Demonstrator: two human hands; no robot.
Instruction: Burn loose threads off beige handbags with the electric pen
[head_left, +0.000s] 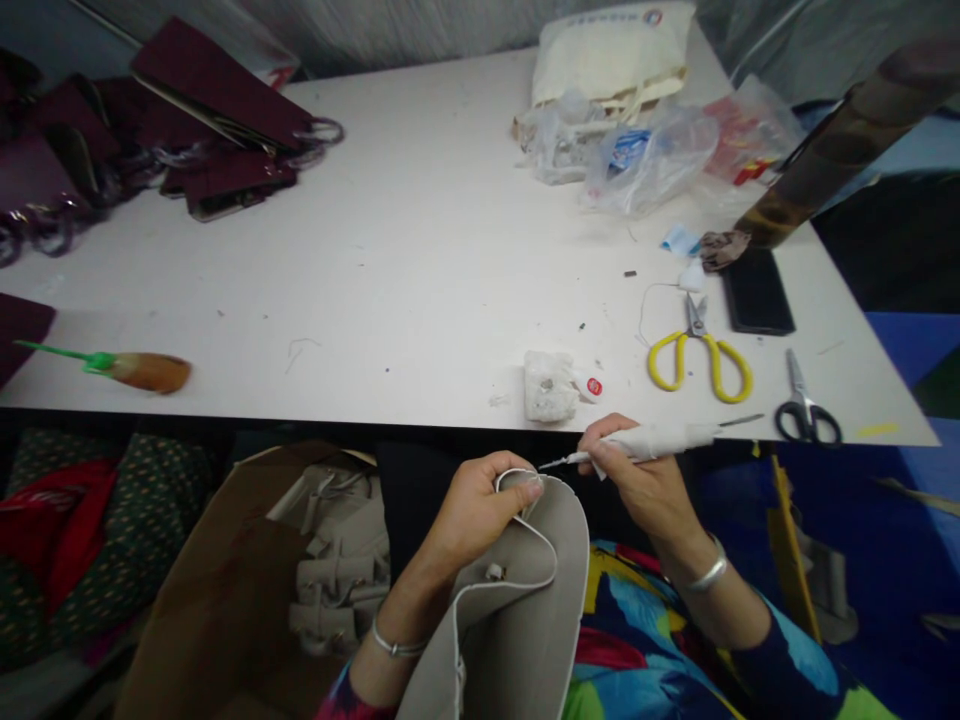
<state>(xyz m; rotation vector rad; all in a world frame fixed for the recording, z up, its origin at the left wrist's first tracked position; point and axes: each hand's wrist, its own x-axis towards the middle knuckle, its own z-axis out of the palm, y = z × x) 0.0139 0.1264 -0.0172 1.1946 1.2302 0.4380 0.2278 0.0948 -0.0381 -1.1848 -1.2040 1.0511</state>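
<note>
My left hand (pixel 476 505) pinches the top edge of a light grey bag (pixel 559 550), which hangs open below the table edge. Its pale rim curves round beneath my thumb, and a small metal fitting shows inside. In my right hand (pixel 645 485) is a slim tool with a white-wrapped handle (pixel 660 440). A thin metal point sticks out of each end of it. The left point is at or very near the bag's edge beside my left thumb; I cannot tell whether it touches. A white wrapped block (pixel 550 386) lies on the table just beyond my hands.
On the white table (pixel 420 250) lie yellow-handled scissors (pixel 697 350), black scissors (pixel 806 405), a dark phone (pixel 757 290) and a glue bottle (pixel 142 368). Maroon bags (pixel 217 100) pile up at left; plastic bags (pixel 652 155) sit at back right. A carton (pixel 202 600) holds grey bags.
</note>
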